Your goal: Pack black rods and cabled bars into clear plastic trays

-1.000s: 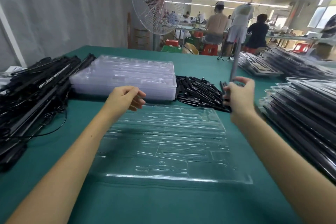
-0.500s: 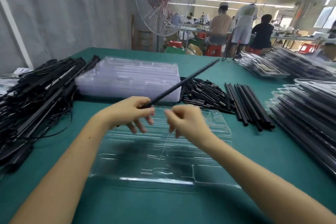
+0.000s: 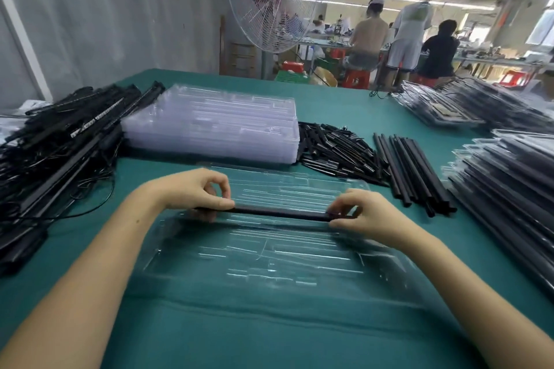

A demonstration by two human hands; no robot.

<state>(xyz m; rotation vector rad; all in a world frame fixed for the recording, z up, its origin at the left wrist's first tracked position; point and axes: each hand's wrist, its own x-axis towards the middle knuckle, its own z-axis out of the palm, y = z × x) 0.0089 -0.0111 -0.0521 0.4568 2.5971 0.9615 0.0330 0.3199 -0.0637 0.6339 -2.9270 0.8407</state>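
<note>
- The black rod [image 3: 280, 213] lies level across the middle of the clear tray [image 3: 269, 252], running side to side, parallel to the near edge of the table [image 3: 269, 335].
- Your left hand [image 3: 195, 193] pinches the rod's left end between thumb and fingertips; your right hand [image 3: 364, 214] pinches the right end the same way. Neither end is let go.
- Whether the rod sits in a moulded channel or just above it, the view does not show, so check by feel before you release.
- Keep both ends at the same height and press down evenly; a rod this long will probably ride up at one end if the other goes in first.
- The tray looks thin and flexible, so push lightly along the groove and not on the ridges beside it.
- The rest of the tray's recesses look unfilled, so this is likely an early piece in this tray.
- Your next rods wait in the loose bundle [image 3: 413, 171] toward the right edge of the table, just beyond the tray's far right corner.
- The heap of short black pieces [image 3: 335, 150] lies between that bundle and the stack of empty trays [image 3: 212, 123] behind your work.
- The cabled bars [image 3: 60, 144] are piled along the left edge; filled trays [image 3: 509, 186] stack along the right.
</note>
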